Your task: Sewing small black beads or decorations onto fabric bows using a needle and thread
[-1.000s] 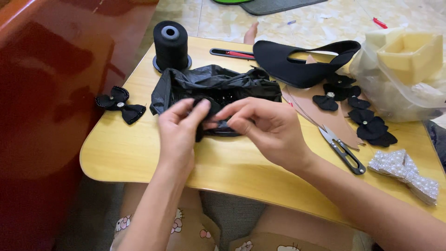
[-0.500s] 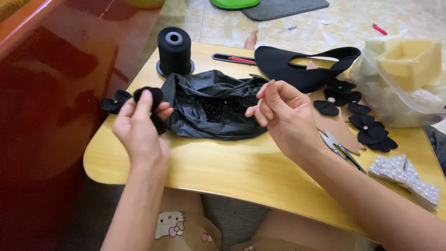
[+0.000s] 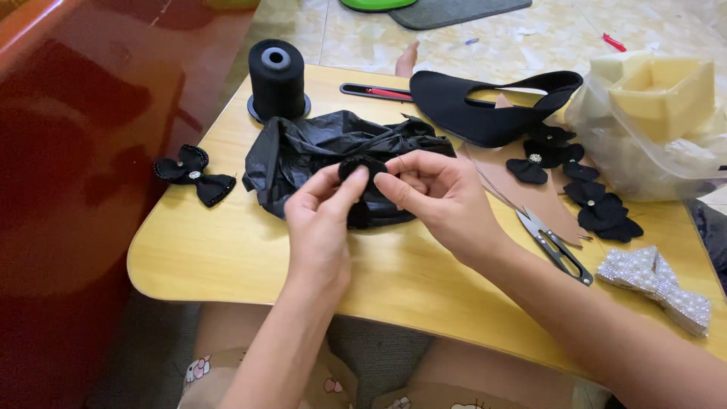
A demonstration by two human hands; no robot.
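A small round black fabric piece (image 3: 362, 168), dark and soft-edged, sits pinched between the fingertips of the left hand (image 3: 322, 220) and right hand (image 3: 439, 193), just above a crumpled black plastic bag (image 3: 303, 155) on the pale wooden table (image 3: 227, 250).

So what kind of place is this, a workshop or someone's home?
Probably a home craft corner: a low wooden table on a tiled floor, with a black thread spool, thread snips and black fabric flowers.
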